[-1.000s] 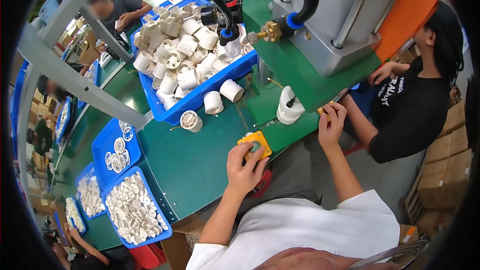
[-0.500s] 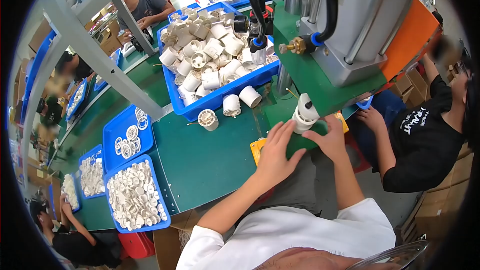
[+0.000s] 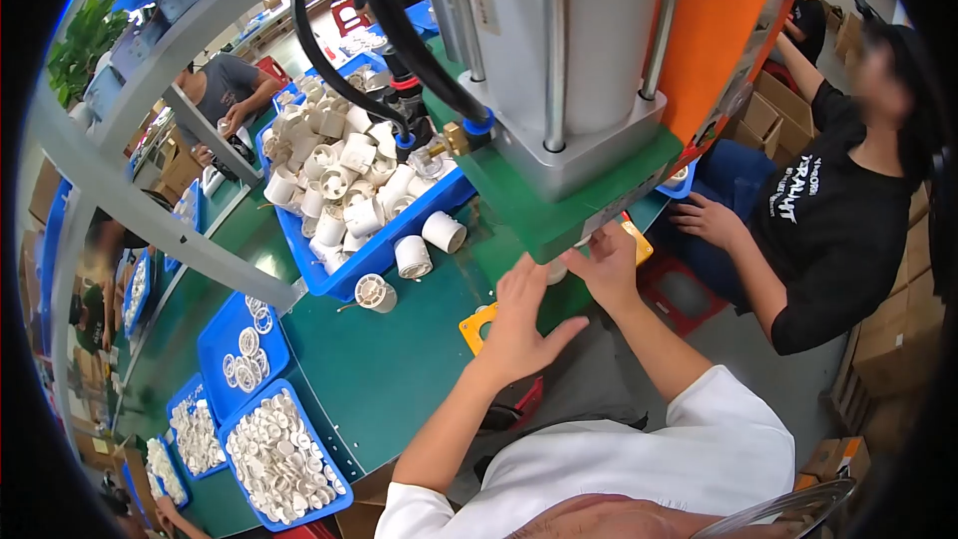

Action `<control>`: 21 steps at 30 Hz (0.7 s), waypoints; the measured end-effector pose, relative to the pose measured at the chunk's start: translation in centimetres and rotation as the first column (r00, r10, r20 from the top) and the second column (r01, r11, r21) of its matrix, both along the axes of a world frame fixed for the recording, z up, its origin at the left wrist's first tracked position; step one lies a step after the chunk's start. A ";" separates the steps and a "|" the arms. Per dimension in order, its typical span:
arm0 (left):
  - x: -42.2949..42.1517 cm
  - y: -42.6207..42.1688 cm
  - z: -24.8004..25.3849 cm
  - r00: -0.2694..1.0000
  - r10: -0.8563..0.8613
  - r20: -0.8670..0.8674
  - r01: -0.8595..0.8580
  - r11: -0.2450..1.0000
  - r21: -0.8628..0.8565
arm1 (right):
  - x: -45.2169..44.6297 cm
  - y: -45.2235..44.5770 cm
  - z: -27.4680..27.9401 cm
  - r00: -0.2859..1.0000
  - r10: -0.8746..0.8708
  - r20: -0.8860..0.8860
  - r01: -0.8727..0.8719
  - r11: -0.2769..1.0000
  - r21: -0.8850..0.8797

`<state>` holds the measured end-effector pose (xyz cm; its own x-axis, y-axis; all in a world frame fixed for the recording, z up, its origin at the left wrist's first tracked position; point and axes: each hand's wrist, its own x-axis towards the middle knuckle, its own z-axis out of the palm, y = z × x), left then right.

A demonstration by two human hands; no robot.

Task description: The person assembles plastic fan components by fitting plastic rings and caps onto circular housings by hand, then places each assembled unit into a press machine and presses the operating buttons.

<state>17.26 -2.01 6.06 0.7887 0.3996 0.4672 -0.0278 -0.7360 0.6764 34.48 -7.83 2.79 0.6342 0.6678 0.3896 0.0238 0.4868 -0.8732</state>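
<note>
A white plastic cylindrical part (image 3: 556,271) shows only as a small patch between my hands, its upper portion hidden under the green plate (image 3: 569,215) of the press. My left hand (image 3: 519,324) is at its left side, fingers stretched forward and thumb spread away. On the other side, my right hand (image 3: 607,268) has its thumb pointing at the part and its fingers apart, partly behind the plate's edge. Whether the fingertips touch the part cannot be made out. The grey press cylinder (image 3: 569,50) rises above.
A blue crate (image 3: 334,279) heaped with white cylindrical parts stands left of the press, with several loose ones (image 3: 375,293) beside it. Blue trays (image 3: 339,494) of small white pieces and rings lie further left. Yellow pieces (image 3: 476,329) flank the work spot. A co-worker (image 3: 828,210) sits at right.
The view has swung, bringing the press closer. The white part, plainly visible between my hands before, is now mostly covered by the press plate. My right hand's fingers have lifted towards the plate.
</note>
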 end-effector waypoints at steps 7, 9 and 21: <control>-3.8 8.4 -2.7 0.858 0.510 -0.067 -0.480 0.840 0.253 | 9.6 -4.9 -0.3 0.844 -0.434 0.315 0.495 0.857 -0.145; -3.6 9.9 -2.6 0.777 0.608 -0.167 -0.546 0.781 0.304 | 12.3 -5.7 -0.4 0.708 -0.486 0.513 0.685 0.649 -0.331; -1.7 13.1 -5.0 0.751 0.636 -0.177 -0.490 0.717 0.496 | 17.3 -0.9 -1.5 0.334 -0.520 0.786 0.879 0.473 -0.060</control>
<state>15.52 11.05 1.08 0.6033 0.6546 0.4555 0.6390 -0.7385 0.2150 51.75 -8.70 1.32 0.6660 0.2633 0.6979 0.7332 -0.4031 -0.5476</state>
